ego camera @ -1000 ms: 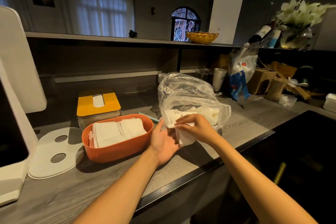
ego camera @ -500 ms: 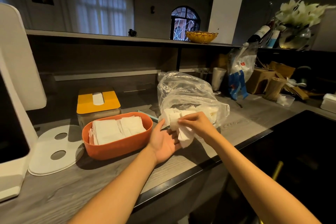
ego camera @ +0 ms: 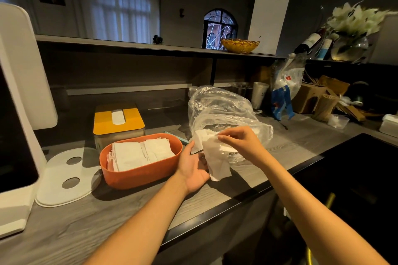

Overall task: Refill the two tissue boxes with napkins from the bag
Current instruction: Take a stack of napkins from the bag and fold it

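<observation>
Both hands, right hand [ego camera: 239, 142] pinching, left hand [ego camera: 195, 168] cradling, gather napkins [ego camera: 215, 161] at bag [ego camera: 219, 112]; next, carry to orange box [ego camera: 140, 175]

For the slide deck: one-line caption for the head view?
Both hands, right hand and left hand, hold napkins beside orange box.
</observation>
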`<state>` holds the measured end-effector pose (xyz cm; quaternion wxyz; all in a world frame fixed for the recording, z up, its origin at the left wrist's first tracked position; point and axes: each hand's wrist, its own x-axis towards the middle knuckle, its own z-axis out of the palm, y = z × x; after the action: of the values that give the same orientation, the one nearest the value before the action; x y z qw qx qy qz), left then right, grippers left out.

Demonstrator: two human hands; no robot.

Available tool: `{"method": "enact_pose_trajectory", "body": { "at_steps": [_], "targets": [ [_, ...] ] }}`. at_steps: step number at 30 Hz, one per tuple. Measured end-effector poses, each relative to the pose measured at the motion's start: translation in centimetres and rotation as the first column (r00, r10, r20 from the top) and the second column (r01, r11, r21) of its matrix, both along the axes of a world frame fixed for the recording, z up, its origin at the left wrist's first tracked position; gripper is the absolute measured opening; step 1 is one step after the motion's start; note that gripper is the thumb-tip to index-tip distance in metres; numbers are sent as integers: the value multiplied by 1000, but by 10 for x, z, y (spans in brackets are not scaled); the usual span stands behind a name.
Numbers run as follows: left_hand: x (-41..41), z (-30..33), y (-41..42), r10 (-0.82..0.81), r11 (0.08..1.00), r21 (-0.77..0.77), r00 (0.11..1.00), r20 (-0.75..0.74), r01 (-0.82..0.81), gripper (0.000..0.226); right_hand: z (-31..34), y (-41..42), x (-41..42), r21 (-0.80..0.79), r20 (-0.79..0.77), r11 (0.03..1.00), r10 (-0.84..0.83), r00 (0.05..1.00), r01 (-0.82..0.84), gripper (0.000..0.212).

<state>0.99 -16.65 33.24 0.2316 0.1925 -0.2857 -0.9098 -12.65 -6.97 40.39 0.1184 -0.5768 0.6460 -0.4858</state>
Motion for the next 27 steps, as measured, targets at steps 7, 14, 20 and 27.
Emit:
{"method": "enact_pose_trajectory", "body": {
  "at_steps": [7, 14, 20, 27],
  "targets": [
    [1, 4, 1, 35, 999, -13, 999, 11, -35, 49, -22, 24, 0, 230, -309, 972, 113, 944, -41, 15],
    [-5, 3, 8, 109, 985, -147, 989, 96, -94, 38, -11, 19, 6, -3, -12, 999, -34, 999, 34, 13],
    [-4, 2, 5, 98, 988, -129, 986, 133, -81, 47, -12, -7, 8, 190, -64, 969, -148, 987, 158, 31],
    [1, 11, 10, 63, 972, -232, 995, 77, -43, 38, -20, -15, 12, 289, 152, 945, -204, 967, 154, 14]
  ]
}}
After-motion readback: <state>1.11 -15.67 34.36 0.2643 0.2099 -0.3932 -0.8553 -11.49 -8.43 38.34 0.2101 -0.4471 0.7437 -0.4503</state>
